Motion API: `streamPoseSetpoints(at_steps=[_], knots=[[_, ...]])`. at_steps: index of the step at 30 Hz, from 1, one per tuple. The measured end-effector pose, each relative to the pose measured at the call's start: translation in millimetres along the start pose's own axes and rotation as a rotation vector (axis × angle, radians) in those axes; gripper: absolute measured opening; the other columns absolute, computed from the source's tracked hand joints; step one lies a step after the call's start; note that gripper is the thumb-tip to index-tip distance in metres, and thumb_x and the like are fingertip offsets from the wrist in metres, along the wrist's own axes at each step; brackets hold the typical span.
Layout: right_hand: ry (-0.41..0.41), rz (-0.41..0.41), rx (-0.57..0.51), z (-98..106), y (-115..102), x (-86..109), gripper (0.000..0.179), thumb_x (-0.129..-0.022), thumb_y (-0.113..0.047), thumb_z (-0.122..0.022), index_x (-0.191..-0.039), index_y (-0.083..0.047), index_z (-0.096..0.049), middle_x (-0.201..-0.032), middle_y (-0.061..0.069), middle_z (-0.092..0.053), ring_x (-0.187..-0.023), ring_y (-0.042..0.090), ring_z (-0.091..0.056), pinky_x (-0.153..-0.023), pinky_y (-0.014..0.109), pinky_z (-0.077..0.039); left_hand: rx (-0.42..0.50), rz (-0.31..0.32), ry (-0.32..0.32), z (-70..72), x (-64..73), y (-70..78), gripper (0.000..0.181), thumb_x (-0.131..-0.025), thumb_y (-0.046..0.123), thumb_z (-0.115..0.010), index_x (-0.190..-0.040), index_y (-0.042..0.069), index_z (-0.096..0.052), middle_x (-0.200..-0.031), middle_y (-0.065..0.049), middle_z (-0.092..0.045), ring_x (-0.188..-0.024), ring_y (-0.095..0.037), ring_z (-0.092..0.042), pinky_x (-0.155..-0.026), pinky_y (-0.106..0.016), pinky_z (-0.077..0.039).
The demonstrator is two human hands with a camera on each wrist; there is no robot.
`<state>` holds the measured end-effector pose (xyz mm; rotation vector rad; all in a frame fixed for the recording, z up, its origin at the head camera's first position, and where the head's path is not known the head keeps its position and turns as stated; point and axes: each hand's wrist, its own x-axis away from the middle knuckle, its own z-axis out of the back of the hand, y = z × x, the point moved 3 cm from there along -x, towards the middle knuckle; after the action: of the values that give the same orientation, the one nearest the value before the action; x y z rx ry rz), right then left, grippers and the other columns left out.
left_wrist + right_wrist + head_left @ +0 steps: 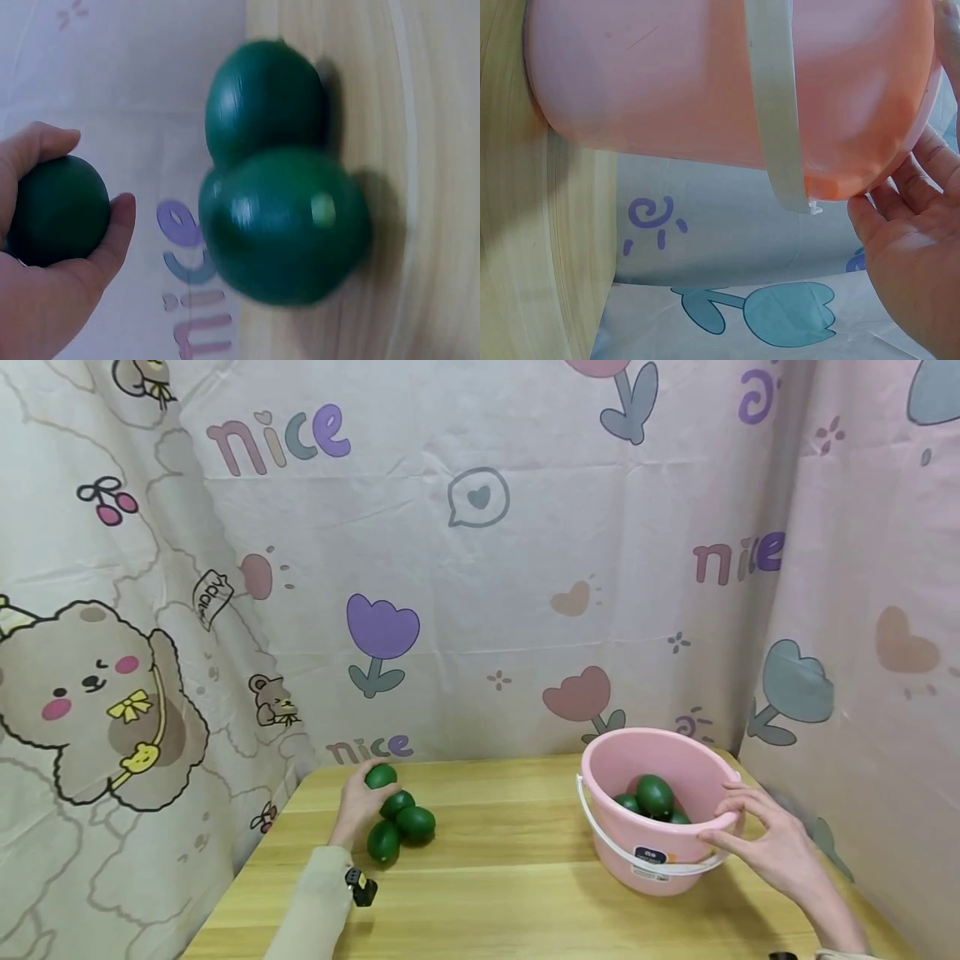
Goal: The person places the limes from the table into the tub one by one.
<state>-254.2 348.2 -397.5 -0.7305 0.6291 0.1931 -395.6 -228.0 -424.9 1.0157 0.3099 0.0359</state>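
My left hand holds a green lime between curled fingers and thumb at the table's far left; in the left wrist view the thumb and a fingertip wrap this lime. Three more limes lie bunched just in front: one by the fingers, one to the right, one nearest me. On the right stands a pink bucket, with several limes inside. My right hand grips its right rim; the right wrist view shows those fingers at the rim.
A wooden table carries everything. The bucket's white handle hangs down at its front. A printed curtain rises behind the table and along both sides.
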Motion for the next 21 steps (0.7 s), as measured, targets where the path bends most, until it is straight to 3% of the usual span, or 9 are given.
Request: streamPoseSetpoints(at_steps=[5, 8, 11, 13, 14, 17, 21], knots=[[0.006, 0.011, -0.005, 1, 0, -0.4, 0.029, -0.072, -0.026, -0.088, -0.089, -0.022, -0.065, -0.133, -0.001, -0.054, -0.113, -0.027, -0.026, -0.099, 0.006, -0.018, 0.055, 0.004, -0.036, -18.4, 5.7, 14.3, 0.061, -0.085, 0.017, -0.074, -0.137, 0.014, -0.043, -0.13, -0.021, -0.052, -0.109, -0.039, -0.058, -0.081, -0.044, -0.054], [-0.003, -0.001, -0.016, 1, 0, -0.9, 0.028, -0.073, -0.026, -0.087, -0.09, -0.021, -0.065, -0.135, -0.001, -0.053, -0.115, -0.026, -0.026, -0.11, 0.024, -0.024, 0.059, -0.025, -0.034, -28.7, 7.0, 21.1, 0.06, -0.084, 0.015, -0.075, -0.136, 0.018, -0.047, -0.129, -0.019, -0.054, -0.106, -0.037, -0.059, -0.079, -0.043, -0.054], [-0.008, -0.015, -0.016, 0, 0, -1.0, 0.029, -0.073, -0.027, -0.087, -0.091, -0.02, -0.066, -0.137, 0.002, -0.053, -0.115, -0.027, -0.025, -0.112, 0.033, -0.025, 0.073, -0.058, -0.024, -37.9, 8.5, 28.6, 0.058, -0.082, 0.012, -0.075, -0.135, 0.02, -0.051, -0.13, -0.018, -0.055, -0.104, -0.037, -0.06, -0.079, -0.044, -0.054], [-0.008, -0.015, -0.02, 0, 0, -0.7, 0.029, -0.073, -0.027, -0.087, -0.091, -0.02, -0.066, -0.137, 0.002, -0.053, -0.114, -0.028, -0.025, -0.114, 0.034, -0.025, 0.084, -0.065, -0.019, -43.5, 10.0, 32.9, 0.058, -0.082, 0.011, -0.075, -0.134, 0.021, -0.053, -0.131, -0.018, -0.055, -0.104, -0.037, -0.06, -0.079, -0.044, -0.053], [-0.006, -0.016, -0.017, 0, 0, -0.4, 0.029, -0.073, -0.027, -0.087, -0.09, -0.02, -0.066, -0.136, 0.001, -0.053, -0.113, -0.029, -0.025, -0.113, 0.026, -0.023, 0.091, -0.068, -0.016, -46.1, 11.0, 35.1, 0.057, -0.081, 0.012, -0.076, -0.133, 0.022, -0.054, -0.131, -0.017, -0.055, -0.104, -0.037, -0.06, -0.079, -0.044, -0.053], [-0.004, -0.009, -0.018, 0, 0, -0.3, 0.028, -0.072, -0.026, -0.087, -0.09, -0.021, -0.066, -0.136, -0.004, -0.053, -0.113, -0.029, -0.025, -0.112, 0.027, -0.023, 0.117, -0.079, -0.025, -53.9, 14.3, 41.3, 0.055, -0.081, 0.017, -0.079, -0.131, 0.024, -0.057, -0.131, -0.015, -0.056, -0.104, -0.036, -0.06, -0.078, -0.044, -0.053], [-0.006, -0.004, -0.022, 2, 0, -1.7, 0.028, -0.072, -0.026, -0.088, -0.089, -0.021, -0.066, -0.136, -0.008, -0.052, -0.114, -0.028, -0.026, -0.109, 0.052, -0.03, 0.167, -0.124, -0.056, -65.0, 18.9, 50.7, 0.049, -0.08, 0.021, -0.081, -0.125, 0.025, -0.061, -0.126, -0.013, -0.059, -0.1, -0.033, -0.062, -0.076, -0.042, -0.053]])
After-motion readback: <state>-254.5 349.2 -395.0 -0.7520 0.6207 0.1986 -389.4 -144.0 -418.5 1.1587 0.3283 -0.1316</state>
